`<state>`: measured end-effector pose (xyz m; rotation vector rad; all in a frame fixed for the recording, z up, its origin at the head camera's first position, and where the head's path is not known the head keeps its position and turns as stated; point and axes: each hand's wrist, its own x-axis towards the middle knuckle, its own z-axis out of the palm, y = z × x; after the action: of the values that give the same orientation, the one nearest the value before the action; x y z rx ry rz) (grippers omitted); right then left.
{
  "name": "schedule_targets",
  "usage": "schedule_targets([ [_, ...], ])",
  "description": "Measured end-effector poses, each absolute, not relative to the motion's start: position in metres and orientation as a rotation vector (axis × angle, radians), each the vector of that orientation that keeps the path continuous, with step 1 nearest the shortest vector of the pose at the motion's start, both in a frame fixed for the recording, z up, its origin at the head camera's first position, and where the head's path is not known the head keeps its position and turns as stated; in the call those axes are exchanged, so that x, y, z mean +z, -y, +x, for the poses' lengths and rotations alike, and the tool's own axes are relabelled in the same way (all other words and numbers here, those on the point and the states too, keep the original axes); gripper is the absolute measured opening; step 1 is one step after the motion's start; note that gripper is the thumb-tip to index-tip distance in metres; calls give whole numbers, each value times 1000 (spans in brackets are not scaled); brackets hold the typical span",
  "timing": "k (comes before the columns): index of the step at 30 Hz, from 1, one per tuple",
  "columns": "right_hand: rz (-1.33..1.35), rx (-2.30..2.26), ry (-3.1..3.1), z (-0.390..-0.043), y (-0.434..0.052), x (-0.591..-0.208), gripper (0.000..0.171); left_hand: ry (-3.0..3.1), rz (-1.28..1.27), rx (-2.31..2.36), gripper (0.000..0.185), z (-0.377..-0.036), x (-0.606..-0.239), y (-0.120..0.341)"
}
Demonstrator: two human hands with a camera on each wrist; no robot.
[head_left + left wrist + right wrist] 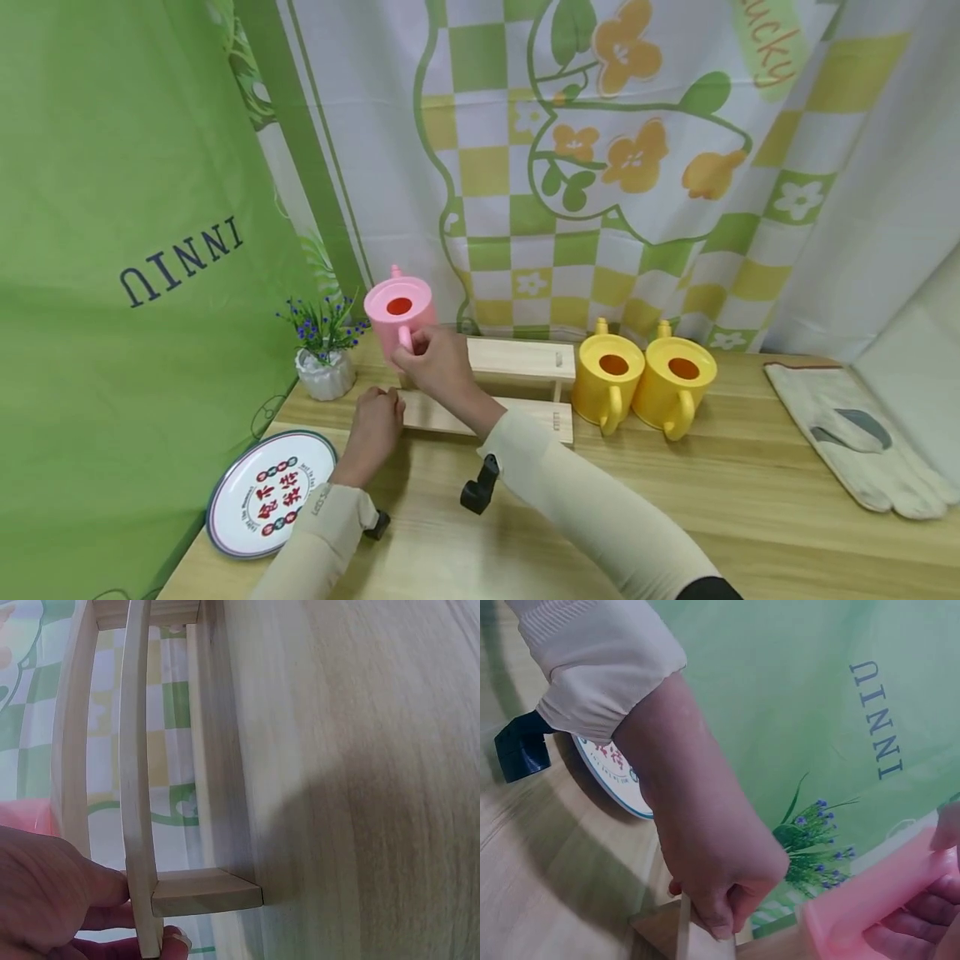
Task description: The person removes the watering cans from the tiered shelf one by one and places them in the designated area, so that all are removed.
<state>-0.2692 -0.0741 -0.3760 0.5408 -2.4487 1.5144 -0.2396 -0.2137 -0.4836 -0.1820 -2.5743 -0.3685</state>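
Observation:
My right hand (441, 365) grips the loop handle of a pink watering can (397, 308), which has a round top opening and a small spout-like stub on its far side. The can is upright over the left end of a two-tier wooden rack (517, 358). In the right wrist view, my fingers (911, 930) curl through the pink handle. My left hand (377, 425) pinches the left end of the rack's lower front board, thumb on one face and fingers on the other in the left wrist view. Two yellow watering cans (607, 379) stand side by side right of the rack.
A white pot with purple flowers (325, 367) stands left of the rack. Nearer me lies a white plate (247, 500) with red lettering. Work gloves (855, 433) lie at the right. Printed curtains (487, 167) hang behind the wooden table (637, 492).

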Motion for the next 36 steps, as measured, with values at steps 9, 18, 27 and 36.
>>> schedule_targets([
  [9,634,1576,2514,-266,62,-367,16,2581,-189,-315,13,-238,-481,212],
  [18,673,1524,2435,-265,42,-368,15,2553,-217,-319,16,-237,-487,211],
  [27,649,1522,2407,-258,-22,-354,18,2615,-163,-349,13,-236,-488,207],
  [36,574,1341,2376,-247,-118,-335,21,2616,-189,-341,13,-236,-488,209],
])
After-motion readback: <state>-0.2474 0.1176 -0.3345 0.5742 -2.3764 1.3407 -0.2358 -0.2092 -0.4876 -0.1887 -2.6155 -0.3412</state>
